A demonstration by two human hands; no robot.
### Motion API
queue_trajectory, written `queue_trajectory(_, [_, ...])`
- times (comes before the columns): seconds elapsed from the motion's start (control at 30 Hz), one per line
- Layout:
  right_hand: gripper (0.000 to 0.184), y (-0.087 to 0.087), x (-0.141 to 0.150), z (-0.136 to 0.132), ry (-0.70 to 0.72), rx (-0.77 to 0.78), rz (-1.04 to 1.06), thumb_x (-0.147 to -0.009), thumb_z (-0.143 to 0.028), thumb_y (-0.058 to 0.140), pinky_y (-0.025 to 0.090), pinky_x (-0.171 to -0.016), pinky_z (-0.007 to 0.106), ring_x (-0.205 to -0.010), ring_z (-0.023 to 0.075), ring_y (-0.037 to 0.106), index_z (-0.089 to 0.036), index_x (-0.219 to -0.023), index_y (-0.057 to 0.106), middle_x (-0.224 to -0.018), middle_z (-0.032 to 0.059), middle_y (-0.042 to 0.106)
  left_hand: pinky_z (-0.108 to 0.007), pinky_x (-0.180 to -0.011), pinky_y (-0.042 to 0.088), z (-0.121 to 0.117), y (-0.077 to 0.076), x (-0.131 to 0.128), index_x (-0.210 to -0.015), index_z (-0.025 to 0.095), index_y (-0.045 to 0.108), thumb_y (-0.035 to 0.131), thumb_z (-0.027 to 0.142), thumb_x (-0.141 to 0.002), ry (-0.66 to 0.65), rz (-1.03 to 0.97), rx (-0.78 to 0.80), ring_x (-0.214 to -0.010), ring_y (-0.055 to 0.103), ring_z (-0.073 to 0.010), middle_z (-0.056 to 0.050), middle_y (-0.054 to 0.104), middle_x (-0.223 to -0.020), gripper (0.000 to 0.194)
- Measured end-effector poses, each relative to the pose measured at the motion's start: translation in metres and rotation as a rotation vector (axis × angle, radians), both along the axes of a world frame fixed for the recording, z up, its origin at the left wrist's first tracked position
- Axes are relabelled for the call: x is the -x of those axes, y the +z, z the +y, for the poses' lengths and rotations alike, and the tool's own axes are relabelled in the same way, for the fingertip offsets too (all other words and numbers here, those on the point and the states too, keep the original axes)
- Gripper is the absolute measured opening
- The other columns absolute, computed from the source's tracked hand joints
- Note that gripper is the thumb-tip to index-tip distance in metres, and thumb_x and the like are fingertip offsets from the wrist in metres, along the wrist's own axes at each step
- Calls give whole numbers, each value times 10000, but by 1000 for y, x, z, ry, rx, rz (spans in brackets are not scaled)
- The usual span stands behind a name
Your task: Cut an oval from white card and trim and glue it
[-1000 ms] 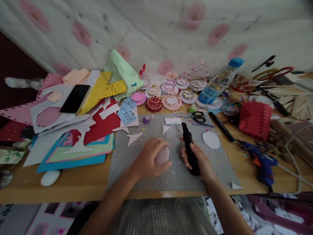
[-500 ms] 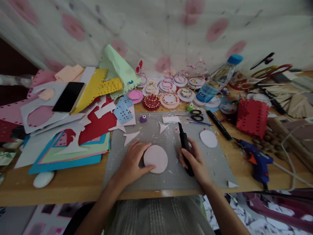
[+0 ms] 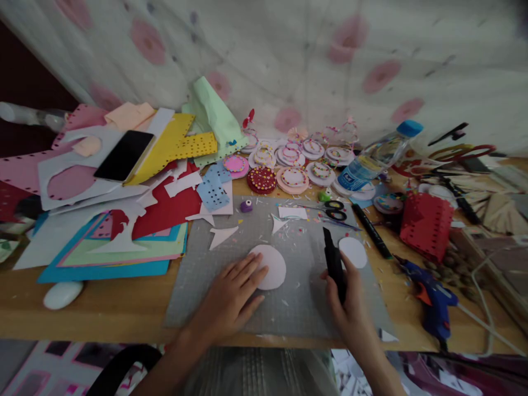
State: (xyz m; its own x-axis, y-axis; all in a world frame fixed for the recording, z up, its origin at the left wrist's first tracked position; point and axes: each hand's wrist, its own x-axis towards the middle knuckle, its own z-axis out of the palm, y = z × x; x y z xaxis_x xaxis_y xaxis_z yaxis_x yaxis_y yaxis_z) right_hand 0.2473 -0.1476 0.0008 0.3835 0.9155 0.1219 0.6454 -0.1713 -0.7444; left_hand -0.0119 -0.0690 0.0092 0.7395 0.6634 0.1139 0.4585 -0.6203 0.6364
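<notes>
My left hand lies palm down with its fingers stretched out, the fingertips resting on the left part of a pale round paper disc. The disc lies flat on the grey cutting mat. To the right, my right hand is wrapped round a black utility knife, its narrow end pointing away from me. Whether a blade is out, I cannot tell. Just beyond that hand lies a second white paper disc. White paper scraps and black-handled scissors lie farther back.
Coloured paper and a phone are piled on the left. Several decorated discs stand at the back beside a water bottle. On the right are a black marker, a blue glue gun with its cord, and a red dotted piece.
My left hand held the disc tilted up, then lowered it onto the mat; its fingers now lie flat on it. My right hand has moved right with the knife, nearer the second disc.
</notes>
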Motion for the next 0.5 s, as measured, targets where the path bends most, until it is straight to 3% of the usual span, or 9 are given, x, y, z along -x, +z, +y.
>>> queue_trajectory(0.13, [672,-14,-10,4,21,-97,-116,-855,-230,448,486,-850,470,-864,245,553,-192,-1479,199,-998,94,507,-499,-1126,319,10,5,18,-1464,315,365,486,230,-937,140,-57,-76,-1389,373,-291,-59,388,-1527,547])
queue_trajectory(0.3, [821,-19,-16,9,36,-129,-119,-745,-182,477,503,-767,441,-797,226,515,-184,-1494,141,-994,87,462,-502,-1101,354,43,5,39,-1421,302,397,480,241,-937,346,-15,-211,-1356,405,-278,-82,465,-1451,495])
queue_trajectory(0.5, [817,-27,-10,11,45,-155,-144,-768,-192,470,444,-906,523,-1005,292,513,-152,-1503,116,-1168,148,464,-524,-980,434,81,5,40,-1201,224,585,540,253,-896,292,103,-229,-1155,543,-313,-109,622,-1187,309])
